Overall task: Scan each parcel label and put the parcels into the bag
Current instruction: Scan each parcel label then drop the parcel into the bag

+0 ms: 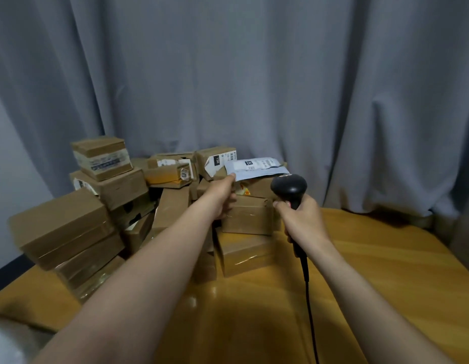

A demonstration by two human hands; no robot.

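Fingers of my left hand (223, 193) are pinched on the near corner of a grey mailer (257, 169), flat atop the box pile (102, 214), white label up. My right hand (301, 219) is wrapped tight around the black scanner (288, 187), head just beside the mailer. Brown taped boxes crowd the wooden table (372, 271), grey curtain (254, 74) behind. Can't see any bag.
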